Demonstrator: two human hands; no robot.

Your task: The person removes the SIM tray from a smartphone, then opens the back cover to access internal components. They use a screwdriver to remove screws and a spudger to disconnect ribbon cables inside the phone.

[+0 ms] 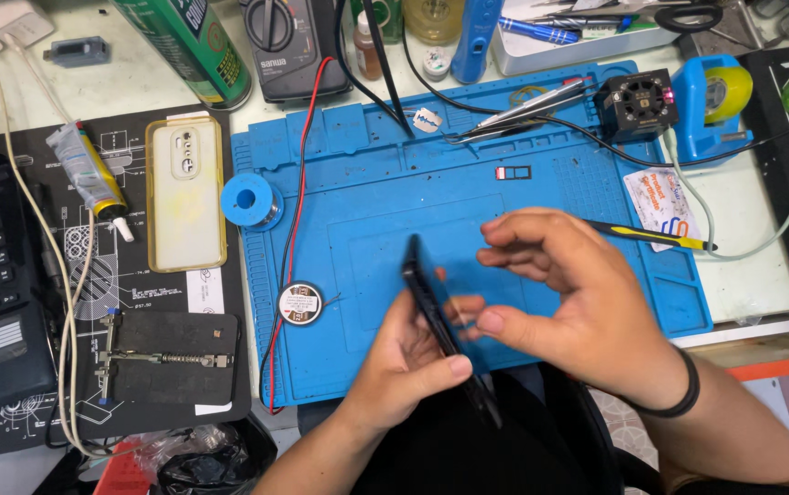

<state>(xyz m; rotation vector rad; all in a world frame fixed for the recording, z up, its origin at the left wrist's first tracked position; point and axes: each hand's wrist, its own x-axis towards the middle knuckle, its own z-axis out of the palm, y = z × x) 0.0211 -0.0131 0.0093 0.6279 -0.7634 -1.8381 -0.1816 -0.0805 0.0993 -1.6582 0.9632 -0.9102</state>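
Black phone (431,298) is held edge-on above the blue work mat (367,229), near the mat's front edge. Left hand (404,362) is clamped on its lower part, thumb across the face. Right hand (564,293) touches its upper edge, fingers curled and holding nothing. A yellow-handled tool (656,236) lies just beyond the right hand on the desk (120,92).

Electronics repair bench, blue work mat (596,192), multimeter (289,46)
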